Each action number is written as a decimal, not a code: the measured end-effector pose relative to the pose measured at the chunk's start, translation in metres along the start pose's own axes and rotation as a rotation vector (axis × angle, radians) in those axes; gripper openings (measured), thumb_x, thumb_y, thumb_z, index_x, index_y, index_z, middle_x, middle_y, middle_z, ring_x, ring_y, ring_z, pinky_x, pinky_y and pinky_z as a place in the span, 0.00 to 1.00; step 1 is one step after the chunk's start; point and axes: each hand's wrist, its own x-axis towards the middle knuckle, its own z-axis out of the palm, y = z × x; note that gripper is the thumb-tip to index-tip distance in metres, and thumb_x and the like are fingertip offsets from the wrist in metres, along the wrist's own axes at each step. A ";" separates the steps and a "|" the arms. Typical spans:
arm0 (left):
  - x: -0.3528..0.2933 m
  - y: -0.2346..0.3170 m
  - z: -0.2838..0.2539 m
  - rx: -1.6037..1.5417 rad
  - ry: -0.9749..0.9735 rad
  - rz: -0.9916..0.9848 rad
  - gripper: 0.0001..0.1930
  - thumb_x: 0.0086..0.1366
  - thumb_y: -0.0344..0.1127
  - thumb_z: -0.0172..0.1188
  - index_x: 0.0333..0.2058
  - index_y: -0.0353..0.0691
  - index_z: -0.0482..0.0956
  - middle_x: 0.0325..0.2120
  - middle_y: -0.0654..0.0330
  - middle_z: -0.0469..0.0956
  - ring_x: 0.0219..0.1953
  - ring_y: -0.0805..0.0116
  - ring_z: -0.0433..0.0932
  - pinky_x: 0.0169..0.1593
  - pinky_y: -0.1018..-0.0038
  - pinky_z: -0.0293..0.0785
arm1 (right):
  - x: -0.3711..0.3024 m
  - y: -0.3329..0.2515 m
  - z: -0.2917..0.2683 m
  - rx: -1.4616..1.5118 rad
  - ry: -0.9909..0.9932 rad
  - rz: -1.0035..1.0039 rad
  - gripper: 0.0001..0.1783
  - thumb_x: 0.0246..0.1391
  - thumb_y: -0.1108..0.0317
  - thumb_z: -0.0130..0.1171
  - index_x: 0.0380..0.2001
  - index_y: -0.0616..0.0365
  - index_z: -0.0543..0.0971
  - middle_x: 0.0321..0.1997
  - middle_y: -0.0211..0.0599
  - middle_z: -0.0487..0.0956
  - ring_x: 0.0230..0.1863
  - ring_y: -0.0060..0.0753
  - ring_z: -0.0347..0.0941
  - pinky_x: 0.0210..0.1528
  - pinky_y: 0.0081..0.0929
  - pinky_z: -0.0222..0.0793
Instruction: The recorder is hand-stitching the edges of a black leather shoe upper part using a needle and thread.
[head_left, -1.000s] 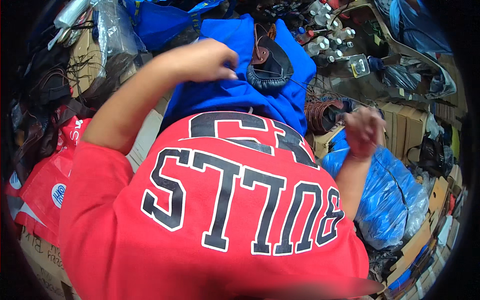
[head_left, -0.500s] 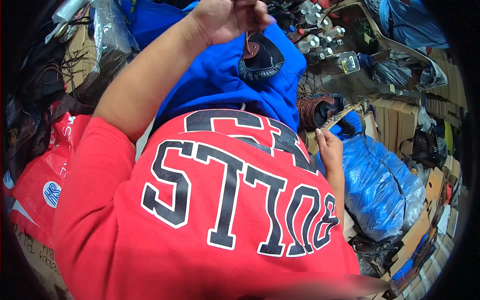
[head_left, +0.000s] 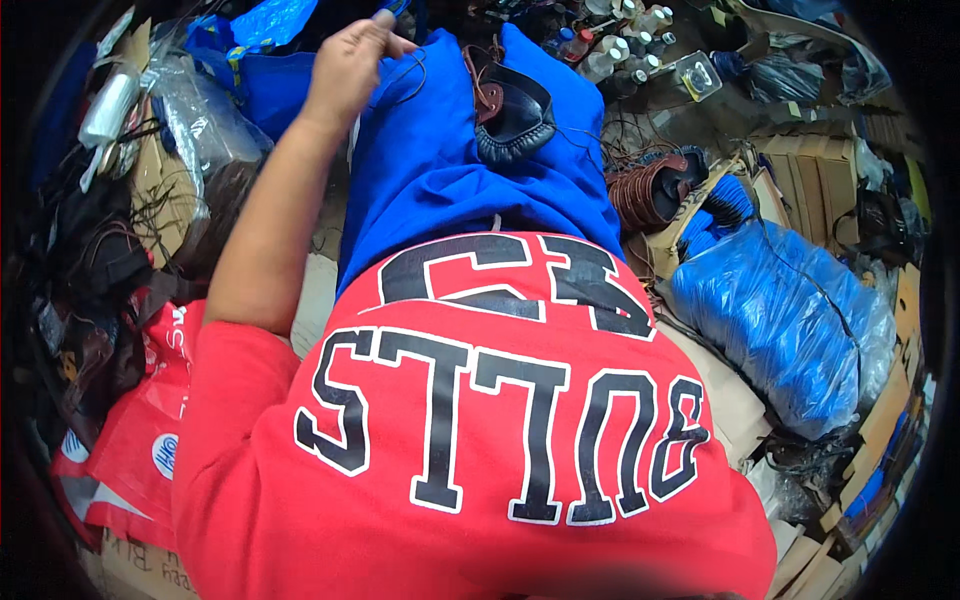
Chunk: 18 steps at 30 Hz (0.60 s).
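Note:
Between my thighs, on the blue trousers [head_left: 400,180], rests a black leather shoe upper [head_left: 512,118] with a gathered, stitched toe. A brown leather piece [head_left: 488,101] with eyelets is joined at its left side. My left hand [head_left: 350,68] is raised beyond my left knee, away from the shoe, its fingers pinched together. From those fingertips a thin dark cord [head_left: 420,75] curves back over the trousers. Another thin strand trails from the upper toward the right thigh. My right hand is out of view.
On the right, stacked brown leather pieces [head_left: 648,192] sit beside a blue plastic-wrapped bundle [head_left: 780,320]. Several bottles [head_left: 605,60] and a clear container [head_left: 697,75] stand ahead. To the left are a red bag [head_left: 140,440], plastic sheeting [head_left: 205,120] and dark cords [head_left: 165,200].
My left hand has swung left, away from above the shoe upper. The right hand, near the brown leather stack before, has left the view. The shoe upper stays on my lap.

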 end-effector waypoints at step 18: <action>-0.012 -0.020 0.046 0.375 -0.096 0.407 0.18 0.65 0.43 0.53 0.20 0.36 0.70 0.17 0.52 0.68 0.23 0.53 0.70 0.28 0.63 0.65 | 0.058 -0.033 0.086 0.227 0.071 -0.163 0.26 0.57 0.44 0.50 0.48 0.53 0.68 0.41 0.35 0.72 0.36 0.27 0.69 0.37 0.27 0.66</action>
